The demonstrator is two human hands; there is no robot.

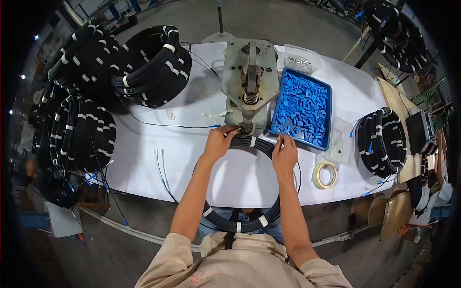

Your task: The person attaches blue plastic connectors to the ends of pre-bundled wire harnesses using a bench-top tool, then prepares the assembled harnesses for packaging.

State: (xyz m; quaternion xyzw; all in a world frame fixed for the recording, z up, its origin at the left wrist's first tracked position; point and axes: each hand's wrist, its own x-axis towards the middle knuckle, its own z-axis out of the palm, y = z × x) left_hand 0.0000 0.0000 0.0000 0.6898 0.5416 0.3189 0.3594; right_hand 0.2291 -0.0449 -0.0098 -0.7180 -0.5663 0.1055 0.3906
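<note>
Head view: left fingers [232,132] and right fingers [284,139] pinch a thin cable [260,128]. Just beyond them, the press [250,72] could nip the left if triggered early.

Fingertip contact at left hand [222,142] is hidden by its own fingers. Small piece pinched by right hand [285,152] too small to be identified. Cable coil [223,222] partly covered by forearms [193,199]. Shirt [240,266] cut off by bottom edge.

The white tabletop [141,161] looks bright; the view's edges bow into black.
</note>
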